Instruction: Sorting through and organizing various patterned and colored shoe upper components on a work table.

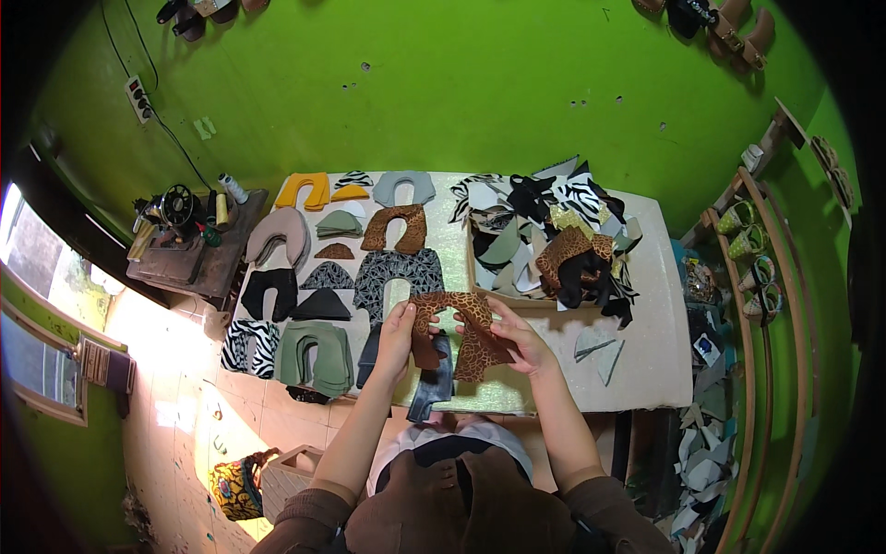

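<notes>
Between both hands, above the table's front edge, I hold a U-shaped leopard-print fabric piece [463,319] with its curve facing away from me. My left hand [399,334] grips its left side, and my right hand [519,337] grips the right side; the plain brown underside shows on parts of it. Beneath it lies a dark denim piece [431,383], partly hidden. Just beyond is a black-and-grey patterned U-shaped stack [399,277]. Farther off sits a brown leopard-print U-shaped stack [395,228]. A green U-shaped stack [314,358] lies left of my left hand.
More cut pieces, such as a zebra-print stack [249,348] and a yellow stack [302,190], line the table's left side. A box heaped with scraps [521,300] stands at the back right. A sewing machine [177,212] is at left, a wooden shoe rack [749,369] at right.
</notes>
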The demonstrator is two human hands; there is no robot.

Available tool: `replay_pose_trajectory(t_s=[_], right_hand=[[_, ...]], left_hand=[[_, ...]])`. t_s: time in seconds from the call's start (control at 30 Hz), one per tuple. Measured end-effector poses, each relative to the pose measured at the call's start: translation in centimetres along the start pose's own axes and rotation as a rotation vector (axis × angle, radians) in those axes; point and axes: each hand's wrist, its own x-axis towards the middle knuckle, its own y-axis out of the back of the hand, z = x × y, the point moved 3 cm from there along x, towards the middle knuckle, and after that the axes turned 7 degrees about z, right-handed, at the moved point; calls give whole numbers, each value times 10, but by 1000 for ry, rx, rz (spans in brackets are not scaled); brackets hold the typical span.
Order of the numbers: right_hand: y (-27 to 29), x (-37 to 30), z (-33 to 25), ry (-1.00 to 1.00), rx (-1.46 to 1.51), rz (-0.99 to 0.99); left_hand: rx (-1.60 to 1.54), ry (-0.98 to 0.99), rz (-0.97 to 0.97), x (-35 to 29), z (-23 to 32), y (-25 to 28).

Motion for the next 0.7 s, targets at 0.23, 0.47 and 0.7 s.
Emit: replay_pose_trajectory(t_s=[0.23,0.47,0.7], right_hand=[[24,-10,-10,-44,-43,26],[43,-7,-1,-30,66,189],[26,11,19,-125,-25,215]], left_hand=[[-116,31,80,-4,-18,-25],[-145,32,121,-11,-26,-30],[-210,49,146,-6,-19,-15]])
